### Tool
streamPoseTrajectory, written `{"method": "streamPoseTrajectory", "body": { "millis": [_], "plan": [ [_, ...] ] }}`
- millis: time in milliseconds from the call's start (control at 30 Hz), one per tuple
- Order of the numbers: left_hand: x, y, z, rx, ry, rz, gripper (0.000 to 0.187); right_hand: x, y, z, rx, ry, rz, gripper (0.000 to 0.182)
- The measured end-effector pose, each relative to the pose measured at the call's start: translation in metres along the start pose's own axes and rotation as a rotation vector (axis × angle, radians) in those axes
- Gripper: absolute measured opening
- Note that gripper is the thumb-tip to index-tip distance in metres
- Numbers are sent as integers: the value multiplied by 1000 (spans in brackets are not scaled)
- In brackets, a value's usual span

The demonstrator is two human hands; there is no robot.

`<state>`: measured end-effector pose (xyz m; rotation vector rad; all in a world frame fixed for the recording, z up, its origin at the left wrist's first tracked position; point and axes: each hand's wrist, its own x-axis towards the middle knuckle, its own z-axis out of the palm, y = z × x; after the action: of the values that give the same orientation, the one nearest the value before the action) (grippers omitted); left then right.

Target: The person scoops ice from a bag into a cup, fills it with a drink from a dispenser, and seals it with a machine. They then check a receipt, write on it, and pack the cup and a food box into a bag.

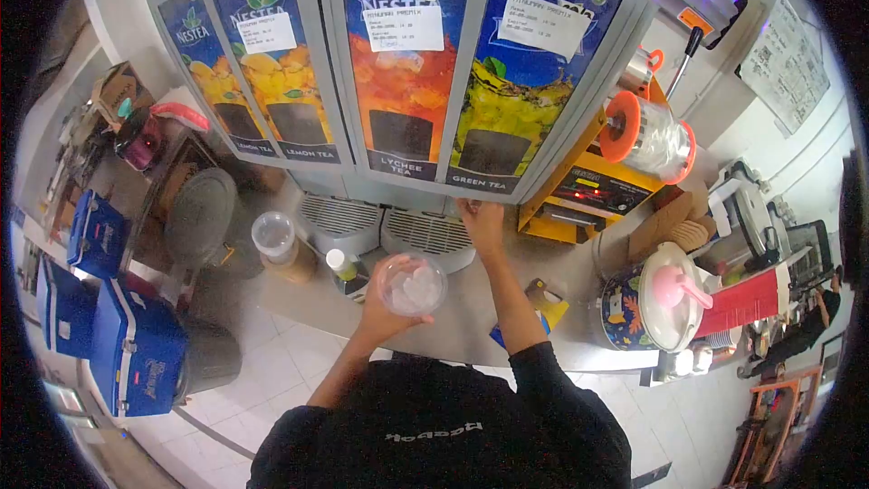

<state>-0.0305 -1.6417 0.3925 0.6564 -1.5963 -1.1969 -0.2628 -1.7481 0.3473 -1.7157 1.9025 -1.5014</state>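
My left hand (pixel 382 315) is wrapped round a clear plastic cup (pixel 424 306) with ice in it, held above the counter's front edge. At the foot of the drink dispenser (pixel 332 54), my right hand (pixel 482 222) reaches up under the green tea panel (pixel 520 81). Its fingers look curled there, but the panel's lower edge partly covers them, so what they grip is hidden. Below the dispenser, between my hands, lies a slotted drip tray (pixel 424 234). A small bottle with a white cap (pixel 339 260) stands just left of the cup.
A stack of clear cups (pixel 273 234) stands at the left. Right of the dispenser is a yellow cup-sealing machine (pixel 588 186) with a film roll. A white-lidded tub (pixel 668 299) with a pink handle sits further right. Blue cooler boxes (pixel 136 344) are at the left.
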Motion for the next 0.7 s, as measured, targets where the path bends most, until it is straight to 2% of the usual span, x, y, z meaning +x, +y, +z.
{"method": "streamPoseTrajectory", "body": {
  "millis": [133, 267, 367, 467, 700],
  "plan": [
    [1, -10, -2, 28, -16, 13, 99, 1, 6, 3, -31, -48, 17, 25],
    [0, -19, -4, 50, 0, 26, 98, 2, 16, 8, 151, -60, 18, 33],
    [2, -15, -5, 56, 5, 5, 97, 3, 4, 0, -6, -53, -9, 36],
    [0, -17, -5, 75, 5, 5, 95, 3, -3, 0, 41, 42, -27, 26],
    [2, -19, -7, 61, -15, 16, 92, 5, -4, -2, 65, -15, -58, 35]
  ]
}}
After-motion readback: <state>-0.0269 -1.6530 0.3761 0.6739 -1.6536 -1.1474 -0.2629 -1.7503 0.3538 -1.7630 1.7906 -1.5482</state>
